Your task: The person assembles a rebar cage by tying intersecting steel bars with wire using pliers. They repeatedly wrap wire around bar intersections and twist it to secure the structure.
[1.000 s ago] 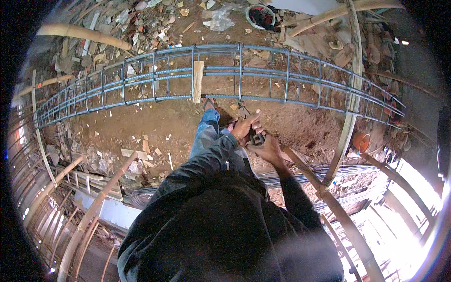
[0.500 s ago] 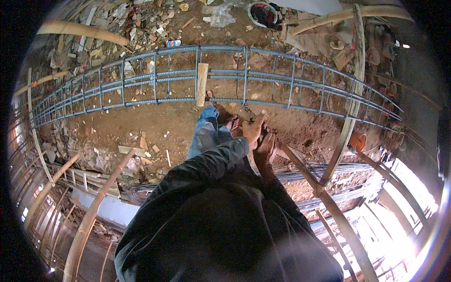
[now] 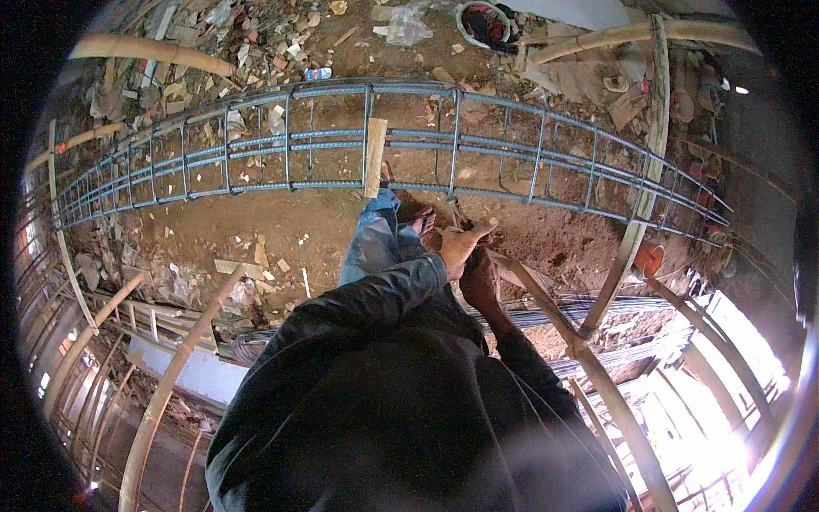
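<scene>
A long rebar cage (image 3: 409, 186) of blue-grey bars and square stirrups stretches across in front of me. My left hand (image 3: 459, 249) is closed just on my side of its nearest bar, one digit pointing right; what it grips is hidden. Close beside it, lower right, my right hand (image 3: 484, 283) is in shadow, its fingers curled round something I cannot make out. A thin dark piece (image 3: 461, 213), too small to name, sticks up from the hands toward the cage. A short wooden board (image 3: 374, 158) rests against the cage, left of my hands.
Bamboo poles (image 3: 175, 380) stand at the left, and another pole (image 3: 614, 401) slants up from the lower right. Bundled steel rods (image 3: 554, 316) lie behind my right arm. An orange bucket (image 3: 650, 258) is at the right. Rubble and a bucket (image 3: 483, 26) lie beyond the cage.
My right hand has drawn back slightly toward me and turned darker in shadow. My left hand has shifted a little downward. Dark wire loops seen near the bar no longer show clearly.
</scene>
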